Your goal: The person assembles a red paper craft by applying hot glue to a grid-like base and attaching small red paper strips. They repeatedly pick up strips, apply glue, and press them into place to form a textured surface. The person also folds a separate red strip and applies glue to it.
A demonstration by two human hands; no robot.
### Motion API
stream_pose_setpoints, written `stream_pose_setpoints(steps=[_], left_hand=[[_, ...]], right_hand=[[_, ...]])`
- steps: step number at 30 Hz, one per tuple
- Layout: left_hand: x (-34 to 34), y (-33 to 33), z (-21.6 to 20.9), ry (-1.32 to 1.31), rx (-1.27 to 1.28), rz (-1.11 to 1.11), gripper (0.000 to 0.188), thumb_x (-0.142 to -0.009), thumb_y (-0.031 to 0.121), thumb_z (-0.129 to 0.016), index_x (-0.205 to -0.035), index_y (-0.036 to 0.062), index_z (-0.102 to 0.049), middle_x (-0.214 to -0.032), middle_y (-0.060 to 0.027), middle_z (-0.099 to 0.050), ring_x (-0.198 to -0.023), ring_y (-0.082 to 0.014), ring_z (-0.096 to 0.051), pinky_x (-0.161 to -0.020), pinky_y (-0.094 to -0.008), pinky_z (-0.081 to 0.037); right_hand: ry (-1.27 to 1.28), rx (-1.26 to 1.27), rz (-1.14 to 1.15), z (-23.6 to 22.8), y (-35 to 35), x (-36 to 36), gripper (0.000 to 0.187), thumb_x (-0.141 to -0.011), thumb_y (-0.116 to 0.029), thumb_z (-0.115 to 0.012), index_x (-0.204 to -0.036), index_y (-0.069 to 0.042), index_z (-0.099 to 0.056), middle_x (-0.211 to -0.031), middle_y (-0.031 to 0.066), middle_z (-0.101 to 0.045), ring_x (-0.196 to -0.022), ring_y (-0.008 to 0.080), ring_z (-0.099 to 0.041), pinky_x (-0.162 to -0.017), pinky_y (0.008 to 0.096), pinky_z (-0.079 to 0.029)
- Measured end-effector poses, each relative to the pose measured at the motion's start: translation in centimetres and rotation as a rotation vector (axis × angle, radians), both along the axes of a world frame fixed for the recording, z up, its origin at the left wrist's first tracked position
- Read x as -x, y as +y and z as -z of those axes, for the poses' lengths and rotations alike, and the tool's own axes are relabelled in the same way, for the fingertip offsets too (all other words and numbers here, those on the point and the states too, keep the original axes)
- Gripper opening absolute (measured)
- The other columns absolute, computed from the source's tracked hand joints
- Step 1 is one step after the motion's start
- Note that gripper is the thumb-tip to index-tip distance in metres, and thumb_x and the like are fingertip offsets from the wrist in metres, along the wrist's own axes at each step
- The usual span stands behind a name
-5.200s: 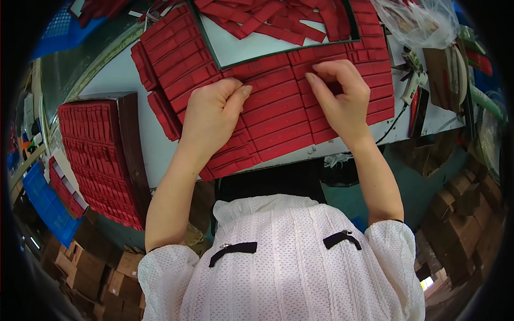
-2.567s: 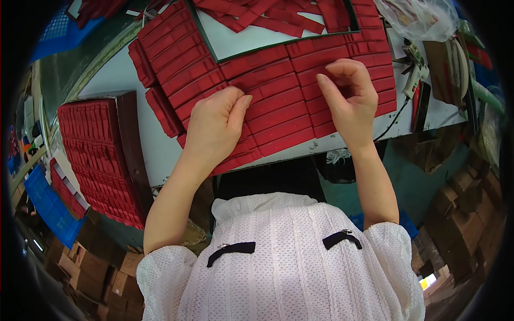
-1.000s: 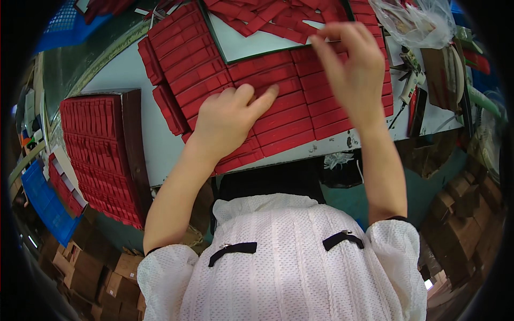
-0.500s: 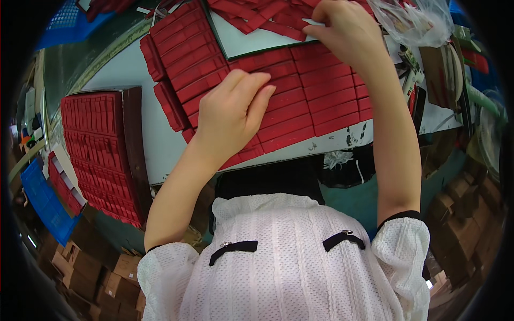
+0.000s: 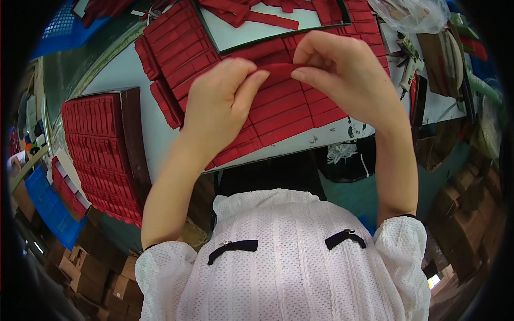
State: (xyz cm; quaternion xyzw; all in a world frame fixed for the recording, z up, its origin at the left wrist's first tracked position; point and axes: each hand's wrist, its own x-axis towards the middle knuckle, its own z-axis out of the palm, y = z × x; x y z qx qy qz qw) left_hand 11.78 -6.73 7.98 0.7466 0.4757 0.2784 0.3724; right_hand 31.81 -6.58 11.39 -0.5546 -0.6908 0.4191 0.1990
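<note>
Between my two hands a flat red strip (image 5: pixel 279 69) is stretched sideways, one end at each hand. My left hand (image 5: pixel 220 99) pinches its left end with thumb and fingertips. At the right end, the thumb and curled fingers of my right hand (image 5: pixel 345 75) close on it. Under both hands, neat rows of red folded pieces (image 5: pixel 284 115) cover the white table (image 5: pixel 326 136). Just beyond lies a dark-edged white tray (image 5: pixel 235 40), with loose red strips (image 5: pixel 270 20) scattered in it. My hands hide part of the rows.
To the left, a dark box (image 5: pixel 136 150) is packed with rows of red pieces. A clear plastic bag (image 5: pixel 415 15) lies at the far right, near a white power strip (image 5: pixel 410 69). Cardboard boxes (image 5: pixel 80 270) stand on the floor; a blue crate (image 5: pixel 59 29) sits far left.
My right hand has come back from the loose strips in the tray toward my left hand, bringing a red strip. My left hand now grips that strip's other end.
</note>
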Motion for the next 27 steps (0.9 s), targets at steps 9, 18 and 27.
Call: stream_pose_setpoints(steps=[9,18,27], left_hand=[[0.4,-3.5,1.9,-0.002,0.430,-0.051,0.021,-0.087,0.016,-0.056,-0.076,-0.0022,-0.059,-0.059,-0.0016,-0.053,-0.056,-0.0066,-0.047,-0.052,-0.0222,-0.039],[-0.2,-3.7,2.4,0.164,0.363,-0.100,0.024,-0.086,0.019,-0.057,-0.074,-0.0018,-0.059,-0.056,-0.0033,-0.052,-0.053,-0.0077,-0.046,-0.051,-0.0238,-0.038],[-0.4,-3.6,1.7,0.131,0.367,-0.143,0.021,-0.084,0.017,-0.060,-0.073,-0.0009,-0.059,-0.054,-0.0019,-0.050,-0.052,-0.0069,-0.044,-0.049,-0.0234,-0.036]], right_hand=[[0.486,0.084,0.593,4.9,-3.5,-1.8,0.011,-0.081,-0.008,-0.062,-0.086,0.001,-0.059,-0.073,0.0006,-0.060,-0.069,0.0061,-0.054,-0.064,0.0205,-0.044],[0.208,0.045,0.508,5.6,-4.5,-0.6,0.014,-0.079,-0.007,-0.065,-0.089,0.000,-0.058,-0.076,0.0011,-0.059,-0.070,0.0066,-0.054,-0.062,0.0199,-0.044],[-0.335,-0.277,0.400,5.9,-4.2,1.4,0.040,-0.060,-0.020,-0.078,-0.084,-0.004,-0.051,-0.061,0.0069,-0.054,-0.061,0.0253,-0.057,-0.054,0.0355,-0.044]])
